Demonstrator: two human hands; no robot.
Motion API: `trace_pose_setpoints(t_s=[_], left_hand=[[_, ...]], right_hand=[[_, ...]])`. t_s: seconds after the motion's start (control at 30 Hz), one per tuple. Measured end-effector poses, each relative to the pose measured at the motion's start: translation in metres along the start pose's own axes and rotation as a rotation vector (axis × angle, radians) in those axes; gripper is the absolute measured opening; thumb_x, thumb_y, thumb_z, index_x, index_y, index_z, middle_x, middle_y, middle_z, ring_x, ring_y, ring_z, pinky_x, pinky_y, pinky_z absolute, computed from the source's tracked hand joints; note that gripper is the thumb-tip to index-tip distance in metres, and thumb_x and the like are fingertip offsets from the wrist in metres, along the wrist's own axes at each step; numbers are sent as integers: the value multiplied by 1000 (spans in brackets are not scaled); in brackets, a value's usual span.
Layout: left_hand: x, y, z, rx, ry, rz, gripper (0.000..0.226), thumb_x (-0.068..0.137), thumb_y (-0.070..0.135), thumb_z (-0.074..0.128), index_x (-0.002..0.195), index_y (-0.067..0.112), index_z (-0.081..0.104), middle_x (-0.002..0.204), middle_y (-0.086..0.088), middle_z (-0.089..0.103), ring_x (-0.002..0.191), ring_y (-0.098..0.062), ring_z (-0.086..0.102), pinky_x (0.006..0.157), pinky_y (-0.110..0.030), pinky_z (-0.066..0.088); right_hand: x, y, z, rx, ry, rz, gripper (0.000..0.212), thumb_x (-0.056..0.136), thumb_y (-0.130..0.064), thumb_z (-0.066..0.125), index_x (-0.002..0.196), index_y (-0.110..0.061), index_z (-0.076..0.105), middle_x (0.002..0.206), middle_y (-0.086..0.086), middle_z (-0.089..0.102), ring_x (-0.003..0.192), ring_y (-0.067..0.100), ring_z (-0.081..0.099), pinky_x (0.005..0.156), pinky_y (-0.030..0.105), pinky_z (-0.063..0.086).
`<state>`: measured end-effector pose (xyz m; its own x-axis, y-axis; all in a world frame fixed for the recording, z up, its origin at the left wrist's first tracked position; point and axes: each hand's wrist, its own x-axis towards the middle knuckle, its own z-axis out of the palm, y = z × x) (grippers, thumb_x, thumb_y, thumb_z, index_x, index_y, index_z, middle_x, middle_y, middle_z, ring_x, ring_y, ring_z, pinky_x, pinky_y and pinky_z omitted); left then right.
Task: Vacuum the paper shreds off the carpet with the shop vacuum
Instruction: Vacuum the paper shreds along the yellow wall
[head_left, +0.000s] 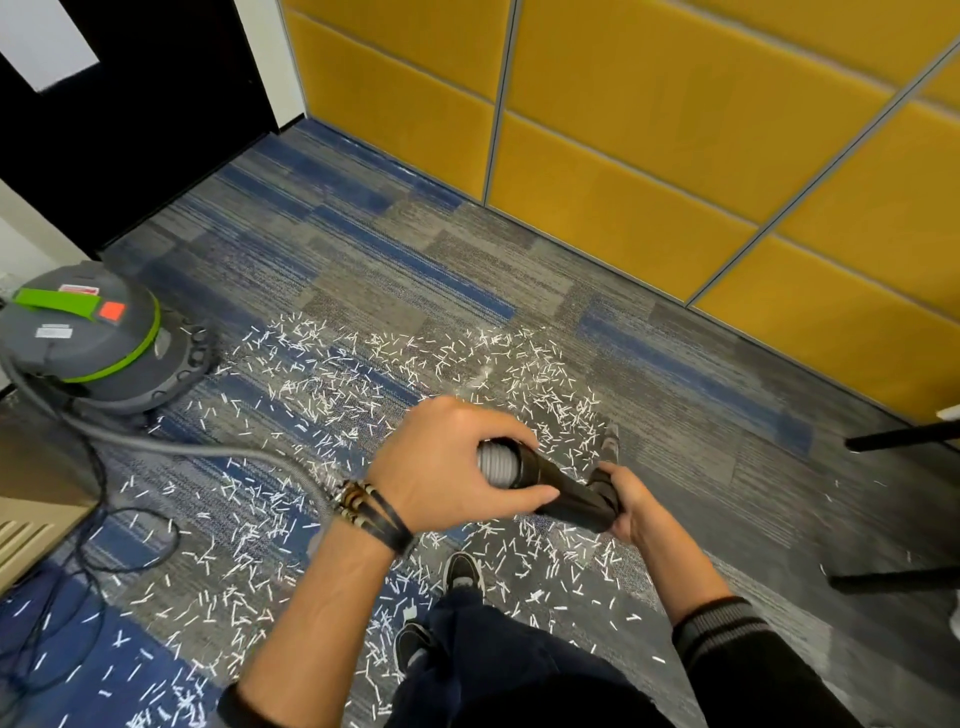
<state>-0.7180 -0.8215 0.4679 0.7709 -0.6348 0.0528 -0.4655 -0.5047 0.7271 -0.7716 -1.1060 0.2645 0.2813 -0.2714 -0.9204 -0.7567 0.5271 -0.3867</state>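
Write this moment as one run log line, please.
left hand: grips hose | right hand: grips black tube | paper shreds: scattered on carpet | shop vacuum: on carpet, left side

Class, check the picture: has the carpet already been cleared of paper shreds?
No, white paper shreds lie scattered thickly over the carpet beside the shop vacuum.

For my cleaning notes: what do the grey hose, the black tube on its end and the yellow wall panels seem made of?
Grey hose: probably flexible plastic, matte; fine ribs show. Black tube: probably hard plastic, smooth, with a faint sheen. Yellow wall panels: perhaps fabric over padding, matte, with soft rounded edges; not certain.
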Motion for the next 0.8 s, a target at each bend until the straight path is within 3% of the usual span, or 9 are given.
trace_pose_setpoints(t_s=[0.2, 0.3, 0.37, 0.47, 0.6, 0.67, 0.8], left_hand=[[26, -2, 10, 50, -91, -30, 52, 70, 74, 72, 104, 36, 79, 90, 20, 77, 80, 0, 70, 84, -32, 62], [26, -7, 7, 27, -95, -20, 67, 65, 73, 80, 120, 35, 74, 107, 16, 77, 94, -2, 71, 96, -34, 59], [26, -10, 3, 2, -111, -38, 77, 66, 57, 92, 137, 36, 65, 124, 14, 73, 110, -2, 67, 108, -31, 52], [30, -15, 2, -19, -65, -55, 78, 69, 43, 95, 140, 39, 62, 127, 15, 72, 112, 0, 66, 109, -30, 51], [28, -27, 4, -25, -30, -118, 76, 67, 53, 93, 137, 50, 62, 120, 22, 74, 105, 4, 68, 103, -32, 56], [25, -35, 4, -33, -92, -136, 75, 67, 55, 93, 135, 50, 63, 120, 23, 74, 104, 4, 69, 102, -30, 56], [10, -34, 12, -25, -201, -72, 70, 69, 55, 91, 133, 50, 64, 114, 22, 76, 99, 2, 71, 99, -28, 57]], right_hand=[[12, -10, 10, -35, 10, 47, 26, 101, -38, 42, 98, -13, 45, 72, 12, 56, 63, 27, 57, 65, 38, 56], [14, -26, 12, 66, 2, 14, 19, 101, -31, 45, 90, -15, 43, 61, 8, 51, 51, 24, 53, 55, 34, 55], [15, -44, 15, 97, -17, -10, 17, 100, -28, 48, 89, -16, 42, 62, 6, 51, 50, 23, 52, 50, 35, 55], [14, -65, 25, 126, -71, -2, 17, 101, -29, 47, 94, -14, 44, 64, 9, 57, 45, 23, 58, 48, 36, 56], [24, -70, 38, 145, -87, 86, 14, 102, -24, 50, 105, -12, 43, 87, 19, 60, 51, 30, 67, 53, 47, 58], [27, -57, 40, 180, -83, 101, 17, 101, -23, 51, 105, -9, 43, 87, 19, 62, 58, 28, 65, 59, 41, 59], [27, -26, 35, 253, -74, 110, 24, 103, -27, 43, 88, -8, 41, 59, 11, 52, 43, 19, 53, 43, 26, 52]])
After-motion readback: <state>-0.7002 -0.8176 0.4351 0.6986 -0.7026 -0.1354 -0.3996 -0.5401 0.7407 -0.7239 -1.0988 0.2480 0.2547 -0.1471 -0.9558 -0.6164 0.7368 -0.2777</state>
